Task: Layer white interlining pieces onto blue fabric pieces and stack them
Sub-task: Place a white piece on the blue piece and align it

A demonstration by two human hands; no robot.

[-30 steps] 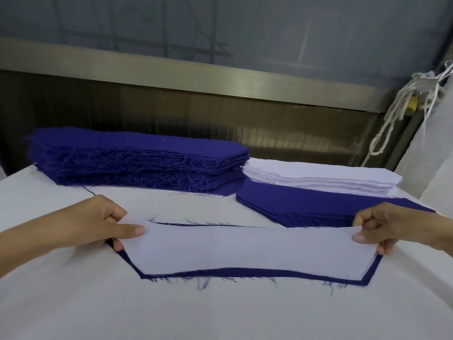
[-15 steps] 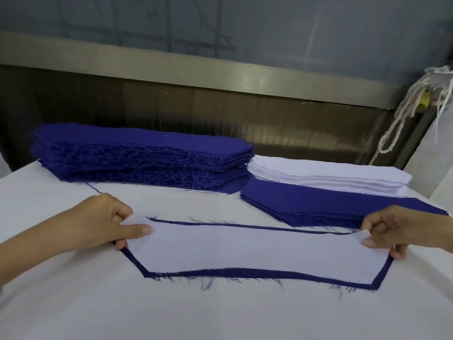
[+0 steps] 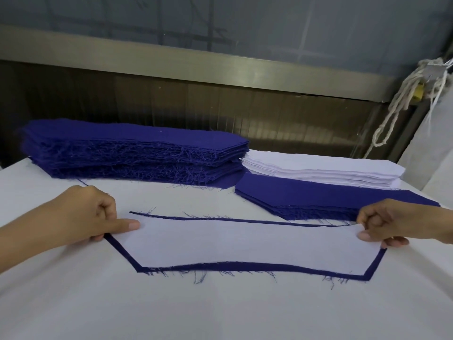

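A white interlining piece (image 3: 245,241) lies on a blue fabric piece (image 3: 245,266) on the white table; only the blue edges show around it. My left hand (image 3: 81,217) pinches the left end of the pair, thumb on top. At the right end, my right hand (image 3: 387,222) pinches the white piece's corner, thumb on top, fingers curled beneath. A tall stack of blue pieces (image 3: 134,153) stands at the back left. A stack of white interlining (image 3: 323,170) sits at the back right, with a low blue stack (image 3: 331,200) just in front of it.
The white-covered table (image 3: 220,310) spreads wide in front of the layered piece. A metal rail and dark panel (image 3: 220,94) run behind the stacks. White cords (image 3: 404,99) hang at the far right beside a white cloth-covered surface.
The white piece has shifted slightly toward me, baring more of the blue far edge. Both hands keep their pinch at the ends.
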